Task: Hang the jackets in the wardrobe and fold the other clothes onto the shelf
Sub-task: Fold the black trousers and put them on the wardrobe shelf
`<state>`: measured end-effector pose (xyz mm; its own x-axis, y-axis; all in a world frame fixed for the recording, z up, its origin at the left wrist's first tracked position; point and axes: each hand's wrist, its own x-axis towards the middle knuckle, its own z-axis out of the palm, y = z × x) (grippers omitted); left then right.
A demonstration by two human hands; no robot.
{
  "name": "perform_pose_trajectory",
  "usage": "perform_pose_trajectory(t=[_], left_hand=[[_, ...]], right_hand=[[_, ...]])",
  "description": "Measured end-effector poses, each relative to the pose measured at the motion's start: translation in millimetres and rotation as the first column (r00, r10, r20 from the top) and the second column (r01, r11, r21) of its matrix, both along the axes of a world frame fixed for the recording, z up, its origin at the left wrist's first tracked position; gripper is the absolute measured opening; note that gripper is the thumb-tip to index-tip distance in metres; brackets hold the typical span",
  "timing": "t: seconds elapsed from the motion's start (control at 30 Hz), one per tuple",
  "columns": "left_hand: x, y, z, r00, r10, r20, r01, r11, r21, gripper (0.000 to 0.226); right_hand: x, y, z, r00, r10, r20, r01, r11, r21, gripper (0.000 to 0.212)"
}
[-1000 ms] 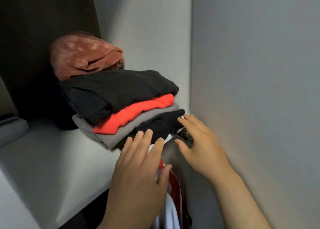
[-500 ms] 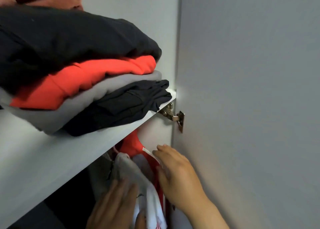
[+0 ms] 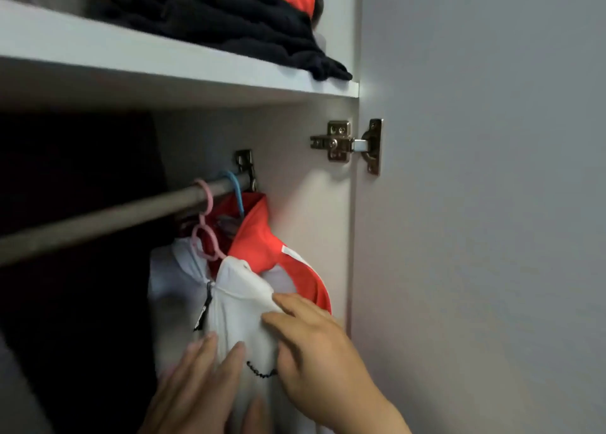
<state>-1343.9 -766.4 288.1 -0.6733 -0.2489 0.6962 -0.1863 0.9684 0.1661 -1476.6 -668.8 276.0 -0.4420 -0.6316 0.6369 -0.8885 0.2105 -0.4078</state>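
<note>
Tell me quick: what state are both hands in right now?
Left hand: open, straight fingers touching the white zip-up fabric jacket.
Right hand: open, fingers resting on the same jacket.

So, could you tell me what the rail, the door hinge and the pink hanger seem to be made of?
The rail looks like metal tube with a dull grey finish: smooth, round, with a soft sheen. The door hinge is bright plated metal, by its sharp glints and screws. The pink hanger is probably plastic: even colour, smooth thick hook.
</note>
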Motion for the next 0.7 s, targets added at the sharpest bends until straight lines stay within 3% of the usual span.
perform_pose_trajectory(t=[0.07,0.2,0.3,0.4,0.5,0.7], left_hand=[[15.5,7.6,-9.9,0.997,-0.055,-0.06,0.056,0.998,0.028,0.056],[42.1,43.3,-26.7,0.967,-0.145,-0.21,0.168,0.981,0.095,0.034],[65.0,67.6,-47.3,0.988,0.014,-0.154,0.0,0.996,0.091,0.052],[93.6,98.1,-61.1,0.987,0.144,-0.076,-0.124,0.968,0.219,0.058],[117.1,121.7,-70.4,0.961,0.276,-0.024,-0.265,0.943,0.201,0.046],[162.0,153.8,-101.0,0.883,0.468,0.016,-0.465,0.873,0.149,0.058]], right_hand=[[4.4,-3.6,-21.1,0.999,0.032,0.023,-0.031,0.998,-0.051,0.043],[9.0,-6.0,-51.2,1.0,0.03,-0.008,-0.031,0.976,-0.216,0.04],[21.3,-1.4,-72.2,0.996,0.081,0.032,-0.072,0.974,-0.214,0.041],[42.7,22.0,-90.9,0.987,0.15,0.064,-0.139,0.978,-0.158,0.043],[60.7,45.5,-99.1,0.972,0.21,0.106,-0.196,0.972,-0.129,0.045],[98.0,85.0,-105.5,0.952,0.281,0.122,-0.287,0.957,0.037,0.052]])
